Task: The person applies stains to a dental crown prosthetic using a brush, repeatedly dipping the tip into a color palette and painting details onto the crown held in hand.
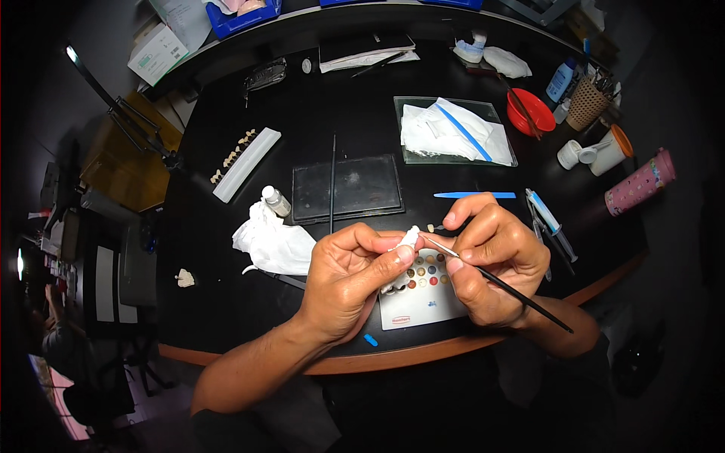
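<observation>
My left hand [343, 279] pinches a small white dental piece [410, 237] between thumb and fingertips. Part of that piece is hidden by the fingers. In my right hand [495, 260] is a fine paintbrush [513, 291] with a dark handle, its tip at or very close to the white piece. Below the hands lies a white palette card [408, 311] with rows of coloured round spots. A tooth-coloured shade tab [431, 227] shows just beyond the fingers. Left of my left hand are a crumpled white tissue [276, 241] and a small capped bottle [276, 201].
Behind the hands sit a flat black case [355, 189] with a brush across it and a glass plate [400, 113] under white paper. A shade-guide holder [248, 166] stands left. At right are a red bowl [538, 113], a woven brush holder [589, 103] and a pink tumbler [640, 183].
</observation>
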`<state>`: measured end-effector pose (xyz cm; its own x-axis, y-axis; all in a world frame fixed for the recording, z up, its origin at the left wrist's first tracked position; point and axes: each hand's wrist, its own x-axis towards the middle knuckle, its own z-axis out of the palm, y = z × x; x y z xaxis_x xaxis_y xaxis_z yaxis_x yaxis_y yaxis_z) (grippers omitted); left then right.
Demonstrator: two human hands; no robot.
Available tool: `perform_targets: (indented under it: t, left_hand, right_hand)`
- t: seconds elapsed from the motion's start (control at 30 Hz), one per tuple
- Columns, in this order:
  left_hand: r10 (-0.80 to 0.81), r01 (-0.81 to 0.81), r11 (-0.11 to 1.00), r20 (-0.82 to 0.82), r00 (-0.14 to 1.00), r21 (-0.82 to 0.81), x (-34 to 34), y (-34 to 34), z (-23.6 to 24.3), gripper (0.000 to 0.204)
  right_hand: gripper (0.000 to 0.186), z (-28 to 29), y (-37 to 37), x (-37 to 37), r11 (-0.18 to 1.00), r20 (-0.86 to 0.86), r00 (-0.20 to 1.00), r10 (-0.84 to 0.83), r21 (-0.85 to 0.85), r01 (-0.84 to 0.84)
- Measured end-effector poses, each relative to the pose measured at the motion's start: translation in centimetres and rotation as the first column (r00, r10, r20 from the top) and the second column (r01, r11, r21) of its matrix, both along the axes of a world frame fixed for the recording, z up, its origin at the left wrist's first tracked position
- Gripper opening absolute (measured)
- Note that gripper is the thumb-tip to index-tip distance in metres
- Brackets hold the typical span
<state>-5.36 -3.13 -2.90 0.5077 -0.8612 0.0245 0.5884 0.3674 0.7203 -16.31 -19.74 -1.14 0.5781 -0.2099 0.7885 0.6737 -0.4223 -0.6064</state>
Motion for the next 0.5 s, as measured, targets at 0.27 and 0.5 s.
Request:
perform_targets:
  t: [0.27, 0.5]
  left_hand:
    - [-0.037, 0.035, 0.997, -0.019, 0.999, -0.075, 0.10, 0.11, -0.14, 0.008]
    - [-0.035, 0.034, 0.999, -0.034, 0.999, -0.043, 0.17, 0.34, -0.18, 0.006]
  right_hand:
    - [0.017, 0.42, 0.29, -0.15, 0.992, 0.049, 0.996, -0.068, -0.102, 0.073]
    - [0.018, 0.67, 0.44, -0.16, 0.990, 0.033, 0.997, -0.072, -0.120, 0.075]
